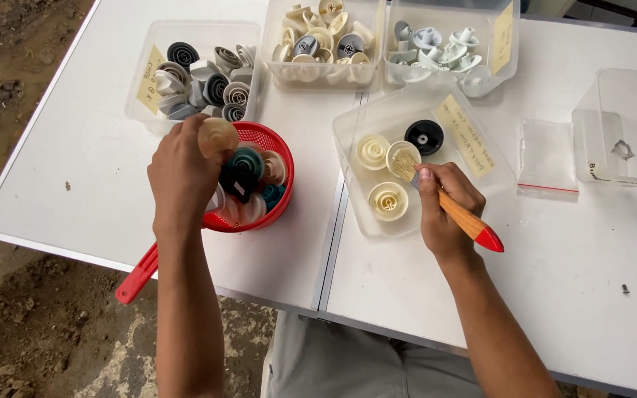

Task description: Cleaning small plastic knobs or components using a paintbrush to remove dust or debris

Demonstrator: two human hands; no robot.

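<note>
So the person is sitting at a white bench (540,295) with both hands out over it. The left hand (182,177) is closed around a cream-coloured knob (217,135), holding it up just above the rim of a red strainer (270,140). That strainer is sitting on the bench with its long red handle (138,276) sticking out past the near edge, and it's packed with more knobs, dark teal, black and pinkish ones from what I can make out.

The right hand (447,210) is gripping a paintbrush (451,206) with an orange wooden handle and a red tip, fingers wrapped tight around it. The bristles are pointing up and left, resting over a clear plastic tub (481,173) right in front of that hand. Inside that tub there are three cream knobs and one black knob (424,137), and the bristles are touching or just over one of the cream ones, hard to tell which.

Along the far side of the bench there are three more clear tubs: a grey-knob tub (149,44), a cream-knob tub (274,66) and a pale-blue-knob tub (510,66). Off to the right, a small clear bag (547,158) is lying flat, with an almost bare clear box (621,125) just beside it.
</note>
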